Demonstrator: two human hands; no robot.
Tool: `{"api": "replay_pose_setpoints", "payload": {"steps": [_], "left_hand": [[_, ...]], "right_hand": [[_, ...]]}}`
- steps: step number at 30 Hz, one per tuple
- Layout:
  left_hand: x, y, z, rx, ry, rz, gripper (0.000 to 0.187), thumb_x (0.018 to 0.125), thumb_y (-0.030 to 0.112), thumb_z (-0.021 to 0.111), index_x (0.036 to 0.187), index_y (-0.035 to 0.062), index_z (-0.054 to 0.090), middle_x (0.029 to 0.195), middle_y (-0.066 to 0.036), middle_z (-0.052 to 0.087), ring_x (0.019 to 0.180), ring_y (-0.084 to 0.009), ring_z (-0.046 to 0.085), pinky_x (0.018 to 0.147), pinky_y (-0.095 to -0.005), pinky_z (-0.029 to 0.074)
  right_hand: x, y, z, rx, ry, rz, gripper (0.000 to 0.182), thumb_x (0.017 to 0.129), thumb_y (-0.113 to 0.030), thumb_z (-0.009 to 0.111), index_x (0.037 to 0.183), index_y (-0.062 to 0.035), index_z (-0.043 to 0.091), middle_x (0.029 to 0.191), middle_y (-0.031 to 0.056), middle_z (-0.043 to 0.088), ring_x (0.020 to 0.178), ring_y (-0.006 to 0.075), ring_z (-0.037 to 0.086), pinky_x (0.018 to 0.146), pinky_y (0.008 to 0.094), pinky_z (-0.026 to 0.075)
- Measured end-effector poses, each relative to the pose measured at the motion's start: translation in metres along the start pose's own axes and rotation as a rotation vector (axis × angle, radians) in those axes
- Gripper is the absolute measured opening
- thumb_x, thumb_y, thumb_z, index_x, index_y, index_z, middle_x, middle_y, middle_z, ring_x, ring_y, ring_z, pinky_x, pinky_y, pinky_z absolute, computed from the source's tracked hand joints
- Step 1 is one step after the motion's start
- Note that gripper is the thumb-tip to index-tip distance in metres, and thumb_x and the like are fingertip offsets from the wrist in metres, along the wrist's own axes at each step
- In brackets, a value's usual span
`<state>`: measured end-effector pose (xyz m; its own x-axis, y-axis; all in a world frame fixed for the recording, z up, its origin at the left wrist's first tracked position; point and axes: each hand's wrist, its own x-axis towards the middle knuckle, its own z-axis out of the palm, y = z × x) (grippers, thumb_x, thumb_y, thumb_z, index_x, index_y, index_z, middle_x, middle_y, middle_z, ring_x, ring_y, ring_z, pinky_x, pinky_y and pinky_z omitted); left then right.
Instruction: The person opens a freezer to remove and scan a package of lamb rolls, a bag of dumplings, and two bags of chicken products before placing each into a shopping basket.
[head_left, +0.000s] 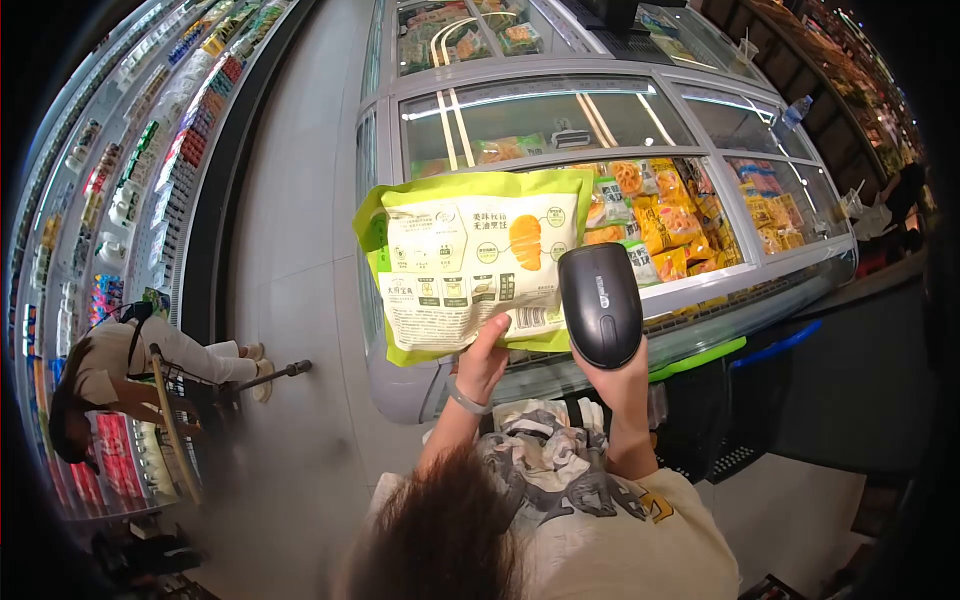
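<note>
My left hand (485,362) is closed on the lower edge of a green and white frozen food bag (460,265), thumb on its front. The printed side, with an orange food picture and a barcode near the bottom right, faces me. In my right hand (617,382) is a black barcode scanner (602,305), gripped from below with its rounded back toward me. The scanner is at the right edge of the bag, close to the barcode, and overlaps the bag's edge in view. Its front end is hidden from me.
A glass-topped chest freezer (550,110) stands ahead, with yellow food bags (665,225) inside. Black baskets with green (698,360) and blue (775,345) handles are at right. Across the aisle, a person (130,375) with a cart stands by stocked shelves (150,170).
</note>
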<state>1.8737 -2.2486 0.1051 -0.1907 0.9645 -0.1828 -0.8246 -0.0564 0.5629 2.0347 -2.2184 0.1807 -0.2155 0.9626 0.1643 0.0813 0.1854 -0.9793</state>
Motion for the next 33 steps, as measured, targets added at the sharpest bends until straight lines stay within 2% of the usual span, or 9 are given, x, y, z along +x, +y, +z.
{"api": "replay_pose_setpoints", "payload": {"steps": [5,9,12,15,18,23,25,29,33], "left_hand": [[-0.005,0.007,0.018,-0.042,-0.091,0.022,0.043,0.075,0.004,0.052,0.116,0.0016,0.038,0.111,-0.011,0.047,0.102,-0.0212,0.047,0.088,-0.0336,0.038],[-0.009,0.004,0.018,0.021,-0.051,-0.006,0.045,0.075,0.005,0.053,0.117,0.0021,0.037,0.112,-0.011,0.046,0.103,-0.0214,0.046,0.088,-0.0349,0.038],[-0.012,0.009,0.02,0.023,-0.029,-0.037,0.048,0.074,0.007,0.054,0.118,0.0027,0.036,0.114,-0.011,0.045,0.105,-0.0229,0.044,0.089,-0.0366,0.036],[-0.011,0.006,0.016,-0.131,-0.188,0.151,0.052,0.075,0.013,0.055,0.122,0.0049,0.033,0.119,-0.01,0.041,0.11,-0.0255,0.039,0.093,-0.0408,0.031],[-0.014,0.007,0.017,-0.439,-0.303,0.125,0.056,0.076,0.02,0.055,0.124,0.0073,0.03,0.124,-0.009,0.038,0.115,-0.0272,0.033,0.097,-0.0441,0.024],[-0.017,0.009,0.023,-0.285,-0.21,0.135,0.053,0.077,0.019,0.054,0.123,0.007,0.032,0.123,-0.009,0.039,0.113,-0.0261,0.035,0.095,-0.0425,0.026],[-0.019,0.011,0.023,-0.15,-0.136,0.138,0.049,0.078,0.016,0.052,0.122,0.0055,0.033,0.12,-0.009,0.041,0.111,-0.0247,0.038,0.094,-0.0403,0.03],[-0.013,0.012,0.011,-0.094,-0.17,0.124,0.044,0.077,0.008,0.05,0.119,0.0029,0.036,0.116,-0.01,0.044,0.108,-0.0224,0.042,0.092,-0.0375,0.032],[-0.001,0.011,0.001,-0.054,-0.096,0.178,0.044,0.076,0.005,0.05,0.118,0.0021,0.036,0.115,-0.01,0.044,0.108,-0.0225,0.041,0.093,-0.0376,0.032]], "right_hand": [[0.019,0.037,-0.017,0.324,0.02,0.197,0.045,0.069,0.007,0.057,0.112,0.0002,0.045,0.1,0.0098,0.055,0.091,0.0173,0.052,0.079,0.0284,0.041],[0.01,0.035,-0.012,0.43,-0.062,0.138,0.051,0.066,0.012,0.056,0.115,0.0001,0.043,0.112,0.0086,0.048,0.101,0.0155,0.046,0.088,0.0275,0.034],[0.005,0.028,-0.004,0.435,-0.02,0.214,0.054,0.065,0.013,0.056,0.116,0.0,0.043,0.115,0.0073,0.046,0.104,0.0147,0.043,0.09,0.0268,0.031],[0.0,0.018,0.001,0.495,0.067,0.23,0.051,0.063,0.013,0.057,0.111,-0.0002,0.046,0.106,0.0067,0.049,0.097,0.0148,0.047,0.085,0.0262,0.035],[-0.004,0.018,0.004,0.546,0.121,0.212,0.045,0.062,0.012,0.057,0.104,-0.0005,0.049,0.096,0.0054,0.05,0.089,0.0139,0.049,0.08,0.025,0.038],[-0.003,0.025,0.003,0.513,0.137,0.141,0.04,0.062,0.011,0.057,0.1,-0.0007,0.05,0.091,0.0043,0.051,0.085,0.0125,0.049,0.076,0.0244,0.041],[-0.004,0.027,0.001,0.427,0.119,0.166,0.036,0.064,0.01,0.056,0.098,-0.0005,0.05,0.087,0.0045,0.051,0.081,0.0124,0.049,0.072,0.0254,0.042],[-0.016,0.044,-0.011,0.393,0.143,0.284,0.024,0.068,0.007,0.052,0.092,0.0009,0.051,0.08,0.0063,0.052,0.071,0.0133,0.051,0.068,0.0282,0.043],[-0.032,0.028,-0.014,0.459,0.065,0.19,0.008,0.073,-0.001,0.054,0.08,0.0018,0.054,0.073,0.0053,0.055,0.066,0.0101,0.053,0.062,0.0237,0.043]]}}
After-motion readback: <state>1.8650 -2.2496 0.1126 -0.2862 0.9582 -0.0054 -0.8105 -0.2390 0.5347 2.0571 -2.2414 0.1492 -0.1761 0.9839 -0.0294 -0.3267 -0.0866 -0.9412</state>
